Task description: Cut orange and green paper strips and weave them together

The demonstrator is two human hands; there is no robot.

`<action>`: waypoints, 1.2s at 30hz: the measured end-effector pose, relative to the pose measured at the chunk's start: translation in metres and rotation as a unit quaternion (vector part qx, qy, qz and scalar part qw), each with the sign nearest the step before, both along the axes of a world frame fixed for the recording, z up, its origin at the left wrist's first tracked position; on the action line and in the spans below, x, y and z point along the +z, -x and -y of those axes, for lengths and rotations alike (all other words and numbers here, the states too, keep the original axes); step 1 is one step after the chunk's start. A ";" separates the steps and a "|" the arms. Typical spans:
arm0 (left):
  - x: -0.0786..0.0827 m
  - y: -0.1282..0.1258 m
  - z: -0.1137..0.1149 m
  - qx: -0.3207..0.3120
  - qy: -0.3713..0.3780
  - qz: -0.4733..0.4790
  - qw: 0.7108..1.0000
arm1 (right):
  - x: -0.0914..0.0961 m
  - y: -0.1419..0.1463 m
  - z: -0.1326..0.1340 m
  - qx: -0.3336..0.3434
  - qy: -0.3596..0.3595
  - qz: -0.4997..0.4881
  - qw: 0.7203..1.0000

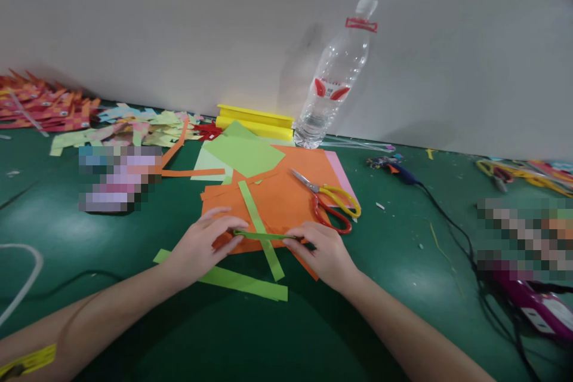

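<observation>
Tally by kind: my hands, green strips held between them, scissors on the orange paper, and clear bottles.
Hands, left hand and right hand: 2
Held green strip: 1
Scissors on the orange paper: 1
Clear bottle: 1
Total: 5

At three o'clock our right hand (324, 253) has room
Open green tabletop (394, 250) runs toward a black cord (439, 204) — scissors (315, 188) block twelve, a bottle (331, 91) beyond.

1 head view, forward and down
</observation>
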State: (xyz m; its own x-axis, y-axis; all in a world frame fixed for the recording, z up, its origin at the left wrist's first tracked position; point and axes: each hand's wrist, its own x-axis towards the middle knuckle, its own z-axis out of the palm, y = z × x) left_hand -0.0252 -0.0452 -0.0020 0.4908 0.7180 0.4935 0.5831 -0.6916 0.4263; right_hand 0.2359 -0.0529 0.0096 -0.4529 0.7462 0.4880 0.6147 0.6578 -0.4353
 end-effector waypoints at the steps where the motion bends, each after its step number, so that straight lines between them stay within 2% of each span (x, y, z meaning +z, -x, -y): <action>1: 0.000 0.000 0.000 -0.001 0.001 0.000 1.000 | 0.000 0.000 0.000 0.000 0.000 -0.001 1.000; 21: 0.000 0.000 -0.001 0.001 -0.007 0.008 1.000 | 0.000 -0.001 0.001 0.001 0.009 -0.002 1.000; 32: 0.004 -0.001 0.001 0.013 0.044 0.044 0.998 | 0.002 -0.002 0.000 0.017 0.002 0.009 1.000; 36: 0.001 0.001 0.000 0.039 0.053 0.037 0.997 | 0.002 -0.002 -0.001 0.021 -0.007 0.008 1.000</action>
